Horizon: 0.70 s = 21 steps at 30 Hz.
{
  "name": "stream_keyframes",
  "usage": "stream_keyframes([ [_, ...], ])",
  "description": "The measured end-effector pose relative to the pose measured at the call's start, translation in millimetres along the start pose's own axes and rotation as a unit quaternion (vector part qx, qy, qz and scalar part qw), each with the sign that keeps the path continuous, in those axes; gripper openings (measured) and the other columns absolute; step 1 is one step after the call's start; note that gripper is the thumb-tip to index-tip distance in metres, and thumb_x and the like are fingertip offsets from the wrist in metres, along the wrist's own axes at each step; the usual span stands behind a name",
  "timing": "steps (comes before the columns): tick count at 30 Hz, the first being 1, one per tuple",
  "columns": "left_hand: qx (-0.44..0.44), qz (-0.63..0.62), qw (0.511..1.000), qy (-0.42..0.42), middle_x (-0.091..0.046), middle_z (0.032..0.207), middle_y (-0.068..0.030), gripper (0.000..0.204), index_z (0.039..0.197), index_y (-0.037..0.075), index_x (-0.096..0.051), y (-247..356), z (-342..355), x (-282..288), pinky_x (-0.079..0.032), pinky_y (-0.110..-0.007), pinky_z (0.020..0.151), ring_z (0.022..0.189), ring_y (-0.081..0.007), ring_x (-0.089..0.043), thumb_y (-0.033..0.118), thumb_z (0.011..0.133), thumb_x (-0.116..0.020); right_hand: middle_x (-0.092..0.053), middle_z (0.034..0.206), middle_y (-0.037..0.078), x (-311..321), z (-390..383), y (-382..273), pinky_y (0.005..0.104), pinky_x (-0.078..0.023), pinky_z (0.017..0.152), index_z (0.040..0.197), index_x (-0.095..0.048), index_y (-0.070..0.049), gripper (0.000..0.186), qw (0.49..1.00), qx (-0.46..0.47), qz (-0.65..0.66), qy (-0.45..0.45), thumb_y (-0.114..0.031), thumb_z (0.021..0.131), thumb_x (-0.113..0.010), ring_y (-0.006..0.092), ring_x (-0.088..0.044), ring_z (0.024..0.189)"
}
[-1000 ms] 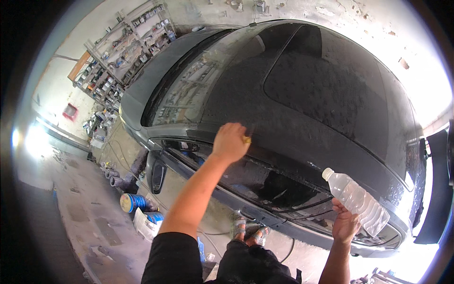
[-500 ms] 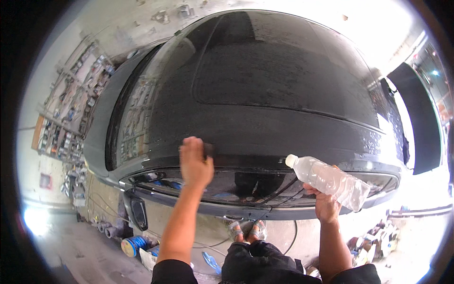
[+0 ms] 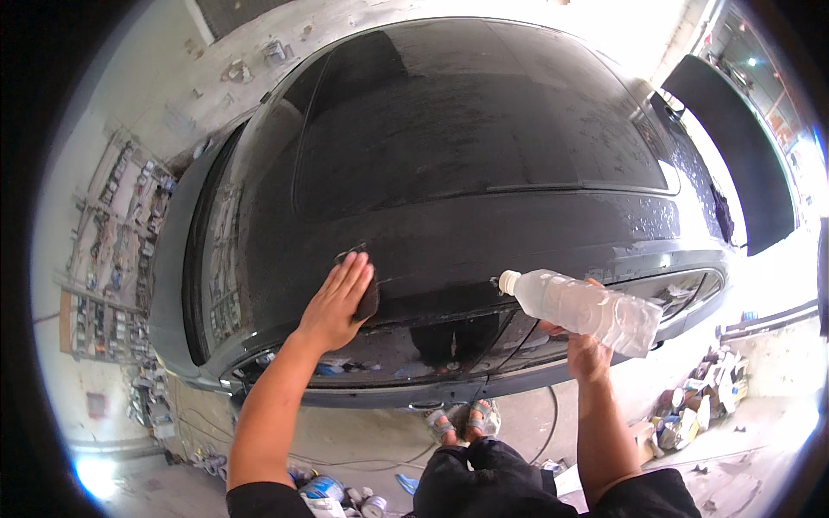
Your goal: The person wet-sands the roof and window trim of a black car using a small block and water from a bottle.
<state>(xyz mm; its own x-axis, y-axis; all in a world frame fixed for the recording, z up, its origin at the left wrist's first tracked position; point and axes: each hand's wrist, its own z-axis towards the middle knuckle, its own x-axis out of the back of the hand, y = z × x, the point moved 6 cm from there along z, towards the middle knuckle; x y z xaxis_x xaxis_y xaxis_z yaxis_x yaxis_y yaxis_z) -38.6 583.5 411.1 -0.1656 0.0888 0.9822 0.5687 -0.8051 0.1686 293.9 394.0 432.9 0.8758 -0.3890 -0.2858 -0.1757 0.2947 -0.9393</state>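
Note:
My left hand (image 3: 337, 298) lies on the near edge of a dark car roof (image 3: 449, 220), its fingers straight over a dark pad (image 3: 367, 302) pressed to the paint. My right hand (image 3: 589, 358) grips a clear plastic bottle (image 3: 587, 311) from underneath. The bottle is tipped nearly level, its white cap end toward my left hand, with a small splash of water just beyond that end. Beads and wet patches show on the roof's right part. Below the roof runs the dark side glass (image 3: 406, 350).
Cluttered shelves (image 3: 117, 207) line the left wall. A dark raised panel (image 3: 730, 147) stands at the car's right end. Heaped cans and scraps (image 3: 699, 401) lie at lower right, more containers (image 3: 324, 488) at lower left. A hose (image 3: 548, 423) runs near my sandalled feet (image 3: 479, 419).
The view has swung round, squaring the car. My left hand has shifted left across the roof edge with the pad. The bottle has risen in the picture and lies flatter, cap leftward.

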Motion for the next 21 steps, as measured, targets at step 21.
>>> stream_keyframes([
  [21, -0.134, -0.038, 0.989, -0.041, -0.013, 0.158, -0.0154, 0.087, 0.15, 0.003, -0.018, 96, 136, -22, -0.012, -0.043, 0.119, 0.147, -0.029, -0.007, 0.031, 0.084, -0.067, -0.065, 0.101, 0.013, 64, 131, 58, 0.0294, -0.049, 0.055, 0.12, -0.054, 0.004, 0.077, 0.981, 0.149, 0.033, 0.119, -0.063, 0.083, -0.059, 0.0212, -0.064, 0.078],
])
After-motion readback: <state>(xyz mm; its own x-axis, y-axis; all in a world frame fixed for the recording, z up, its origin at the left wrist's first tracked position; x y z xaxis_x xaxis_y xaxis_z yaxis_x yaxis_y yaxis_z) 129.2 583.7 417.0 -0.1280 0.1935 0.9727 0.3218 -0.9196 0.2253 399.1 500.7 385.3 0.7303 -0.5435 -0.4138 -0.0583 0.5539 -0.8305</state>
